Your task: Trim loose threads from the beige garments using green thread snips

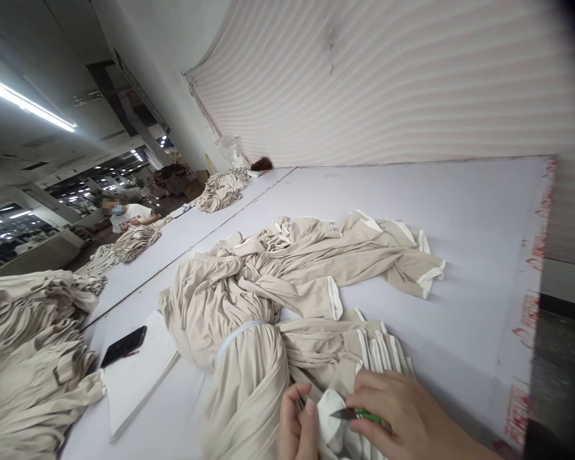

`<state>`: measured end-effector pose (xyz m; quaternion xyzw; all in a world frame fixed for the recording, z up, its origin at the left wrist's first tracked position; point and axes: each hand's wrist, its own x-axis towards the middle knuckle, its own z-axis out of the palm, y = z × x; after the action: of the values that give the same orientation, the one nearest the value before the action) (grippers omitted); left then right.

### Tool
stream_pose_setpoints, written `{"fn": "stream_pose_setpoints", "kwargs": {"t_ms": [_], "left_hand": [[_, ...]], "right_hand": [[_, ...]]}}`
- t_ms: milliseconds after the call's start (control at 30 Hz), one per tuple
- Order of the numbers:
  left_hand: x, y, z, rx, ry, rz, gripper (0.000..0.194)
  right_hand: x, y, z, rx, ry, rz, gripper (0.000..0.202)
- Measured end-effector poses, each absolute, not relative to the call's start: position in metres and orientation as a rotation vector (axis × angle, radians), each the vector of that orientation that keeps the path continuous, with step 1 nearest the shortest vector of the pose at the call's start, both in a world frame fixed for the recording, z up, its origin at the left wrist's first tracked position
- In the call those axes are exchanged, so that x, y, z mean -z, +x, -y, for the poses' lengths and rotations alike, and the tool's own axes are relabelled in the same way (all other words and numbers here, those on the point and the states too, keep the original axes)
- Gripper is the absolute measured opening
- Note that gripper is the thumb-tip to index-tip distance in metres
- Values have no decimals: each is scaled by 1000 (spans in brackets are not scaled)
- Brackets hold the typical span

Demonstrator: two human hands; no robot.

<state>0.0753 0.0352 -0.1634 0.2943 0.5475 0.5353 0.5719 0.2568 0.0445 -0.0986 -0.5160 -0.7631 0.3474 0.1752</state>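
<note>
In my right hand (393, 409) is a pair of thread snips (371, 418) with green handles, its dark pointed blades aimed left at a white-edged garment end (333, 418). My left hand (297, 421) is closed at the left side of that white edge, fingers curled and thumb pressed in; a small dark glint shows between the fingers, too small to name. Under both hands lies a bundle of beige garments (253, 383), bound by a pale band (239, 335), its white-trimmed ends fanned out. Beyond it spreads a loose pile of beige garments (306, 255).
The pale table (474, 230) meets a striped sheet (388, 83) at the back. A black phone (124, 345) rests on white paper (144, 370). Stacked beige garments (29, 345) line the left, with another heap (220, 190) farther off. A masked person (129, 214) is across the table.
</note>
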Motion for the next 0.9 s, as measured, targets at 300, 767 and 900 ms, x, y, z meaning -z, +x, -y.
{"fn": "stream_pose_setpoints", "kwargs": {"t_ms": [300,767,900], "left_hand": [[184,67,-42,-1134,867,-1293,64],[148,68,-47,-1063,649,-1226,59],[146,63,-50,-1040,530,-1180,59]], "right_hand": [[94,257,-48,-914,-1383,2303,5],[104,266,-55,-1058,-1442,1903,12],[114,272,-51,-1010,-1374,1936,17]]}}
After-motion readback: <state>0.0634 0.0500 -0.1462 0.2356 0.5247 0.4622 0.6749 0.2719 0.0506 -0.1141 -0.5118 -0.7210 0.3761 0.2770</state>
